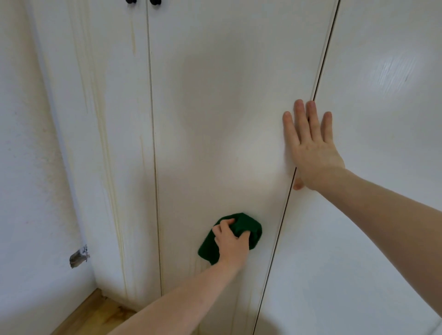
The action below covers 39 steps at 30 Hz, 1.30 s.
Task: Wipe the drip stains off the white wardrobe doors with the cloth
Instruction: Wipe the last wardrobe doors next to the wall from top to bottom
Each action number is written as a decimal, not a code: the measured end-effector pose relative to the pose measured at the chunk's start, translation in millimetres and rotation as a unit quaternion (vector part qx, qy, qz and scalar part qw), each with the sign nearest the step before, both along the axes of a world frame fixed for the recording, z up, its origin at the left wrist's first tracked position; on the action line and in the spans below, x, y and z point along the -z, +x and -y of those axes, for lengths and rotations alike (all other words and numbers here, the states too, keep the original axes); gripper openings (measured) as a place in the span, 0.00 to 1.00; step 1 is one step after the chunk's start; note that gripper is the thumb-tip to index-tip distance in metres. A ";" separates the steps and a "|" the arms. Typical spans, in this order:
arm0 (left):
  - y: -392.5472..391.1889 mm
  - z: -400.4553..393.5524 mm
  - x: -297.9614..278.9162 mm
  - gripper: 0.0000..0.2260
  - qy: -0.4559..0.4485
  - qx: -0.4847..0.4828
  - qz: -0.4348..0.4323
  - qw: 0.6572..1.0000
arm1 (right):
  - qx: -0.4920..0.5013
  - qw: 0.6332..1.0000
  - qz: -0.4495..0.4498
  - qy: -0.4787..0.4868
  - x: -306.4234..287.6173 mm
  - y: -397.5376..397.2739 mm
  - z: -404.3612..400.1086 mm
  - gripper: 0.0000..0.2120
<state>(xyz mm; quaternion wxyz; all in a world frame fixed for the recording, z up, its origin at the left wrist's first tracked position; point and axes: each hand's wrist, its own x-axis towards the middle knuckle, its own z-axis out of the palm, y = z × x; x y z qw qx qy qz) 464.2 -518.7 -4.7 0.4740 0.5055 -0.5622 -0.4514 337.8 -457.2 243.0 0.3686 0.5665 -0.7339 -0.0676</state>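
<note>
**A:** Head view, low on the white wardrobe doors. Your left hand [230, 241] grips the bunched dark green cloth [248, 230], fingers curled into its folds, and presses it against the lower part of the middle white door panel [215, 95]. Where's your other hand?

**B:** Your right hand [311, 148] lies flat, fingers straight and spread, holding nothing. It spans the dark seam [318, 71] between the middle panel and the glossy white right door panel [382, 167], thumb hanging low beside the gap.

**A:** Good brace, I'd judge. Keep it there so the door doesn't rattle while you scrub.

**B:** Stains: yellowish drip streaks [102, 134] run down the narrow white left door panel [114, 167], well apart from the cloth. Faint streaks also show just below the cloth, near the door's foot.

**A:** Then follow the streaks lengthwise, top to bottom, with firm, even pressure. Open the cloth flatter if you can; a wad probably touches little surface.

**B:** Also noted: two black knobs [143, 2] at the top edge, a grey metal bracket [79, 257] on the textured white wall [24, 167], and the wooden floor [95, 315].
</note>
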 end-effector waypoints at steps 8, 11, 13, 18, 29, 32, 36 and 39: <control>48.2 10.0 -27.2 0.26 -0.087 0.012 -0.033 0.996 | 0.003 1.000 -0.001 0.003 -0.9 -0.6 -1.9 0.83; 75.6 32.6 -55.0 0.27 -0.118 -0.039 -0.041 0.991 | 0.001 1.000 0.002 0.001 -1.0 -0.9 -1.6 0.83; 95.4 52.3 -70.9 0.26 -0.140 -0.067 -0.054 0.986 | 0.001 1.000 0.004 0.002 -0.6 -0.1 -1.3 0.83; 126.2 94.9 -87.4 0.27 -0.099 -0.127 -0.091 0.983 | -0.001 1.000 0.008 0.003 -0.3 -0.1 -1.1 0.83; 122.1 108.7 -51.1 0.35 -0.063 -0.149 -0.036 0.986 | 0.009 1.000 0.003 -0.005 3.8 -5.0 6.7 0.83; 116.9 105.2 -43.3 0.34 -0.064 -0.155 -0.030 0.985 | 0.011 1.000 -0.002 -0.018 3.6 -7.0 10.6 0.84; 97.5 79.4 -24.8 0.31 -0.050 -0.129 -0.015 0.990 | 0.016 1.000 0.001 -0.023 6.9 -5.4 12.0 0.85; 71.0 56.1 -15.1 0.31 -0.053 -0.103 -0.018 0.993 | -0.002 0.999 0.003 -0.040 9.8 -7.1 9.7 0.83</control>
